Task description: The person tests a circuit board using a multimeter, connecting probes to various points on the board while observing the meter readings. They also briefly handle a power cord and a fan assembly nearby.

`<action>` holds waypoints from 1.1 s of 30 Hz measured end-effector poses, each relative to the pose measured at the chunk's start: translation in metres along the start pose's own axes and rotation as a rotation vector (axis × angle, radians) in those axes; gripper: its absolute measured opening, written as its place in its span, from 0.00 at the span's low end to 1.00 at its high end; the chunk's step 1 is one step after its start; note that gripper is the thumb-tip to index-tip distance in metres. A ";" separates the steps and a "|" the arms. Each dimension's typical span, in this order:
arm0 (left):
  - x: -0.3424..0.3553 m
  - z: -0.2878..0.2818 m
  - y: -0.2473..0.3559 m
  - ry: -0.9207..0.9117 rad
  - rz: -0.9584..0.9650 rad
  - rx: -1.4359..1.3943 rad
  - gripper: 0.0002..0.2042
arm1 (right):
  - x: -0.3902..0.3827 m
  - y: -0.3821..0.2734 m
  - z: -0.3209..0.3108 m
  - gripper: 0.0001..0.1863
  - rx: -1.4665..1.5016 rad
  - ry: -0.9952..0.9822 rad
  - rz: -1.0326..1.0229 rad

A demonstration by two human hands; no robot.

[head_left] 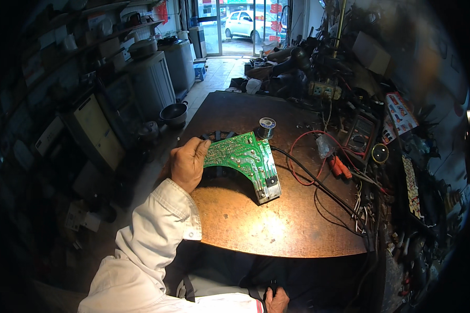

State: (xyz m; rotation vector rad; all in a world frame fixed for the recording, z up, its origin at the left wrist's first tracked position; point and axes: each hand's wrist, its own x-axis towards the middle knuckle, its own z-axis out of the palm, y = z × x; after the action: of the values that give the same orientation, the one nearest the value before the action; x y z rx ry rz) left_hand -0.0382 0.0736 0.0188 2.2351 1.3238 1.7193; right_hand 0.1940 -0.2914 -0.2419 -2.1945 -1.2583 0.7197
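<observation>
Left hand (188,164) gripping a curved green board (243,161) by its left edge, solder side up, spool (267,126) just beyond, right hand (277,301) low, grip unclear

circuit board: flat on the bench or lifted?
Lifted and tilted. The left hand grips the green circuit board by its left edge, solder side up; its far end dips toward the brown table. Contact there: cannot tell.

Bare tabletop (256,224) near the front edge; solder spool (267,124), red and black leads (308,167), clutter along the right.
</observation>
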 end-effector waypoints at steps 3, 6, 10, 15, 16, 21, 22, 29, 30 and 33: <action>-0.001 0.000 -0.001 -0.002 -0.011 -0.012 0.14 | 0.000 0.000 0.002 0.24 0.000 0.000 0.020; 0.000 0.000 -0.003 -0.005 0.008 -0.016 0.14 | 0.000 -0.003 0.000 0.24 0.023 -0.008 0.039; -0.001 0.001 -0.002 0.000 0.008 0.004 0.14 | 0.002 -0.004 -0.002 0.24 0.026 -0.038 0.066; -0.001 0.001 -0.005 -0.020 -0.012 0.016 0.13 | 0.003 0.001 0.001 0.23 0.034 0.003 0.026; -0.001 0.001 -0.005 -0.020 -0.008 0.020 0.13 | 0.003 0.003 0.002 0.23 0.040 0.012 0.014; -0.001 -0.001 -0.002 -0.034 -0.013 0.035 0.13 | 0.006 0.006 0.003 0.23 0.060 0.041 -0.013; -0.001 -0.001 -0.002 -0.032 -0.007 0.039 0.13 | 0.006 0.005 0.002 0.23 0.069 0.033 -0.004; -0.003 0.001 -0.004 -0.015 0.030 0.035 0.13 | 0.007 -0.002 -0.002 0.22 0.065 0.041 0.016; -0.003 0.002 -0.005 -0.010 0.038 0.031 0.13 | 0.008 -0.002 -0.002 0.22 0.065 0.050 0.013; -0.003 0.001 -0.004 -0.013 0.029 0.032 0.13 | 0.008 -0.007 -0.005 0.22 0.101 0.061 0.008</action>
State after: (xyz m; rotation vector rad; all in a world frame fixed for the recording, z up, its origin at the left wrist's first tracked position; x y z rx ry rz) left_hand -0.0402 0.0745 0.0143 2.2901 1.3317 1.7013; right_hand 0.1966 -0.2817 -0.2356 -2.1248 -1.1576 0.6990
